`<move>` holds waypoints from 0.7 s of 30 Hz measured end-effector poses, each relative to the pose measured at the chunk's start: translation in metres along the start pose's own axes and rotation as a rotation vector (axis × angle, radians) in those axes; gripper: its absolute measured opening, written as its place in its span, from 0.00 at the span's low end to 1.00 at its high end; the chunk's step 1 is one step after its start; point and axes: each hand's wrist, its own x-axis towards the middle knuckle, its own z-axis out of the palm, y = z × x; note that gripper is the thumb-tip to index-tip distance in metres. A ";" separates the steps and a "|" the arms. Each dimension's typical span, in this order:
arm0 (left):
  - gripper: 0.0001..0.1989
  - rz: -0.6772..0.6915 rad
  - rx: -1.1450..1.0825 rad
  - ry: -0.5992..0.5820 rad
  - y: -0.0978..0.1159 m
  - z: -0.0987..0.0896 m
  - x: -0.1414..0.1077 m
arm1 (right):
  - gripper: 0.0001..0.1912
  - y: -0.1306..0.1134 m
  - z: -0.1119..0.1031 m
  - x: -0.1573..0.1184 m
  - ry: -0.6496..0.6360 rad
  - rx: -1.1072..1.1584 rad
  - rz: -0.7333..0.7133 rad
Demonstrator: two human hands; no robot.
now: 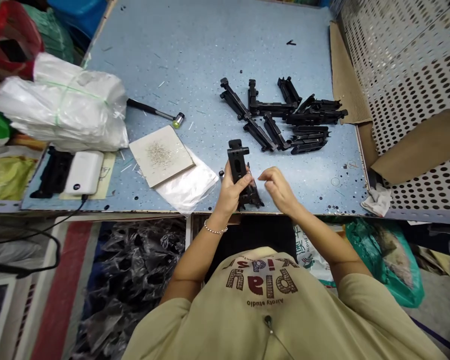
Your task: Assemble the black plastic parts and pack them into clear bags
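My left hand (232,189) is closed around a long black plastic part (237,159), held upright near the front edge of the blue table. The part has a slot in its face and a short peg jutting from one side. Just to the right, my right hand (278,189) is apart from it, fingers curled together; whatever they may hold is too small to make out. More black plastic pieces (252,196) lie on the table beneath and beside my left hand. Beyond my hands lies a loose pile of similar black plastic parts (272,107).
To the left are a square board (161,154) with small bits on it, a clear plastic bag (189,185), a small hammer (155,111), a white power bank (84,172) and a bundle of plastic bags (71,105). A perforated metal panel (408,100) borders the right side.
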 end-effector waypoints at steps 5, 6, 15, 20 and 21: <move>0.21 -0.115 0.088 -0.169 0.007 0.003 -0.016 | 0.33 -0.010 -0.029 0.020 0.114 -0.152 -0.040; 0.21 -0.113 0.108 -0.181 0.006 0.003 -0.018 | 0.33 -0.011 -0.029 0.024 0.093 -0.134 -0.049; 0.22 -0.194 0.053 0.008 0.008 0.003 -0.012 | 0.33 -0.012 -0.006 0.023 -0.265 0.272 0.237; 0.21 -0.272 -0.080 0.068 0.016 0.000 -0.009 | 0.30 -0.027 0.000 -0.001 -0.405 -0.262 -0.167; 0.21 -0.269 -0.079 0.064 0.017 0.001 -0.010 | 0.28 -0.028 0.002 -0.004 -0.431 -0.267 -0.151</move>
